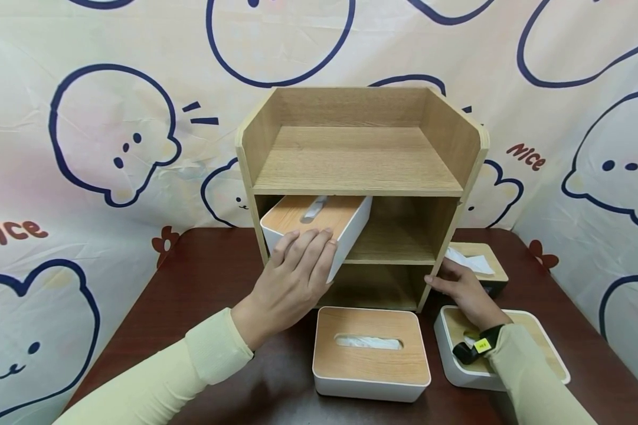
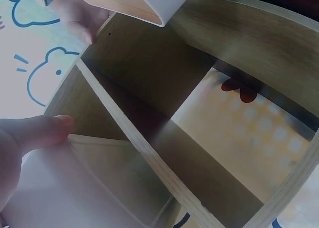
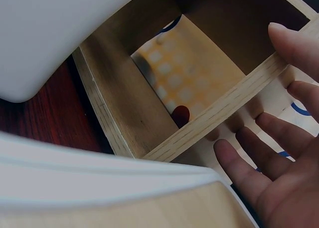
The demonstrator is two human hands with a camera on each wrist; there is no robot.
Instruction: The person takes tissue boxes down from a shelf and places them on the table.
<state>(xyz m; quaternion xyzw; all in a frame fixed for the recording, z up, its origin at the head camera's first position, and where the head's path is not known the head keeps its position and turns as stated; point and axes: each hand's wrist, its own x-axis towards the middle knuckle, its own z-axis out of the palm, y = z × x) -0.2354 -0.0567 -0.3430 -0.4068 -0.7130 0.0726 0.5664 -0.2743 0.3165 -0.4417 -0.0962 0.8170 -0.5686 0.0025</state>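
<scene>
A white tissue box (image 1: 329, 215) with a wood-look lid is tilted in the left part of the wooden shelf's (image 1: 358, 159) middle compartment, its near end sticking out. My left hand (image 1: 292, 283) grips that near end, fingers over the lid's edge; the left wrist view shows the thumb against the white box wall (image 2: 75, 188). At the shelf's right side panel (image 3: 219, 118), my right hand (image 1: 464, 292) pinches the front edge, thumb on the inner side and fingers along the outer face. The rear of the tilted box is hidden under the top board.
A second white tissue box (image 1: 372, 360) stands on the dark red table (image 1: 218, 260) before the shelf. Another white box (image 1: 542, 342) lies beneath my right forearm. Behind it sits a black box with a wooden lid (image 1: 491, 260) and tissue sticking out. A cartoon-printed cloth (image 1: 154, 35) hangs behind.
</scene>
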